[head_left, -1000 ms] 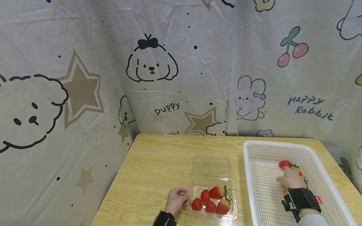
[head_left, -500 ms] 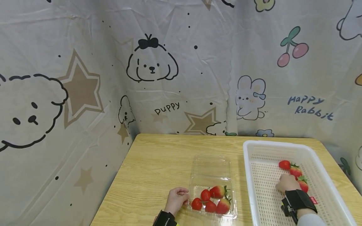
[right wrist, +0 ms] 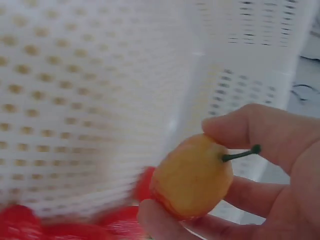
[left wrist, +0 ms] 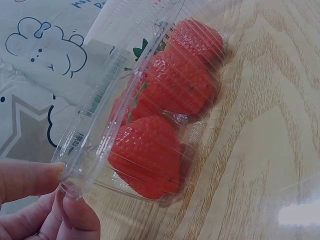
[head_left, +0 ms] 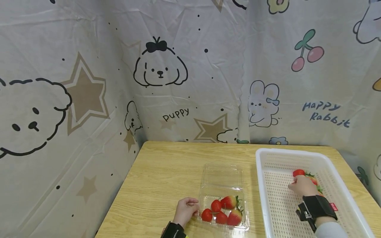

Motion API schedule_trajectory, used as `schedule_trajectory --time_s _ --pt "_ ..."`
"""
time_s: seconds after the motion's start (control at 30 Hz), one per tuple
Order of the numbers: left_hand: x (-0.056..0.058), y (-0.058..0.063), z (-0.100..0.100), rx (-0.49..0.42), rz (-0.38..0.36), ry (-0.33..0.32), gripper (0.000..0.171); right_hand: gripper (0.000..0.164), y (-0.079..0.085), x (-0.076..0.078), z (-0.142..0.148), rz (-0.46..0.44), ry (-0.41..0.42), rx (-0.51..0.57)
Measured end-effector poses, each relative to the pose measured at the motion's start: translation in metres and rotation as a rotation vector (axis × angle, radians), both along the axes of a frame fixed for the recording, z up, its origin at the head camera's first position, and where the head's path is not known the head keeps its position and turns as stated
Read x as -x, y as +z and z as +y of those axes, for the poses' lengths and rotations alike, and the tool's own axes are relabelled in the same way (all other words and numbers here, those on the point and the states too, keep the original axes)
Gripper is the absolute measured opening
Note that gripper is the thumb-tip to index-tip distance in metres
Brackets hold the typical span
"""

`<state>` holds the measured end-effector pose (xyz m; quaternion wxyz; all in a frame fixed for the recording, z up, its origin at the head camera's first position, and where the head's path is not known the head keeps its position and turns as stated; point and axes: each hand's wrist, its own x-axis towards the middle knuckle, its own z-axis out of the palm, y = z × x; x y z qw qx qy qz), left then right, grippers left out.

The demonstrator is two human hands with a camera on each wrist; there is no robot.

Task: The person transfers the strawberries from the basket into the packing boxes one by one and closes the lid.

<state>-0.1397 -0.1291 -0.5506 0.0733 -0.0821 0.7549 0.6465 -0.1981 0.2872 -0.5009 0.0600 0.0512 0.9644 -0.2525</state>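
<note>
In the head view my left hand [head_left: 186, 210] is at the left side of an open clear plastic clamshell box [head_left: 221, 193]. The left wrist view shows its thumb and fingers pinching the box's rim at a corner. Inside lie several red strawberries [left wrist: 145, 156], some with green leaves. My right hand [head_left: 304, 186] is inside the white basket [head_left: 262, 195]. Between its thumb and fingers, in the right wrist view, it holds a small yellow-orange fruit [right wrist: 192, 177] with a reddish underside and a thin green stem. Red strawberries [head_left: 299, 173] lie close beyond that hand, partly covered by it.
The basket has perforated walls and stands at the right of the wooden table [head_left: 160, 172]. The box's transparent lid [head_left: 222, 175] lies folded back behind its fruit. A printed curtain [head_left: 178, 99] hangs along the back and left of the table.
Inside the basket, my right hand drew back off the strawberries, then shifted forward again, partly covering them. My left hand and the box have stayed in place.
</note>
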Motion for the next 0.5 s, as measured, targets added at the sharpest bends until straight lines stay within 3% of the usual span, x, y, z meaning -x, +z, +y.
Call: schedule_trajectory --time_s 0.07,0.17,0.27,0.3,0.4,0.5 --pt "0.000 -0.001 0.000 0.008 -0.002 -0.001 0.022 0.018 0.016 0.000 -0.007 0.122 0.012 0.031" --pt "-0.005 0.015 0.001 0.015 -0.006 -0.005 0.023 0.033 0.042 0.000 -0.024 0.284 0.012 0.049" --pt "-0.006 0.018 0.002 0.020 -0.003 -0.006 0.022 0.040 0.063 0.002 -0.045 0.444 0.037 0.110" --pt "-0.006 0.019 0.002 0.022 -0.002 -0.005 0.022 0.040 0.068 0.002 -0.053 0.501 0.059 0.135" --pt "-0.001 0.005 0.001 0.027 -0.007 0.003 0.023 0.041 0.076 0.004 -0.074 0.647 0.181 0.230" --pt "-0.001 0.004 0.001 0.028 -0.022 0.010 0.024 0.045 0.077 0.005 -0.096 0.716 0.315 0.277"
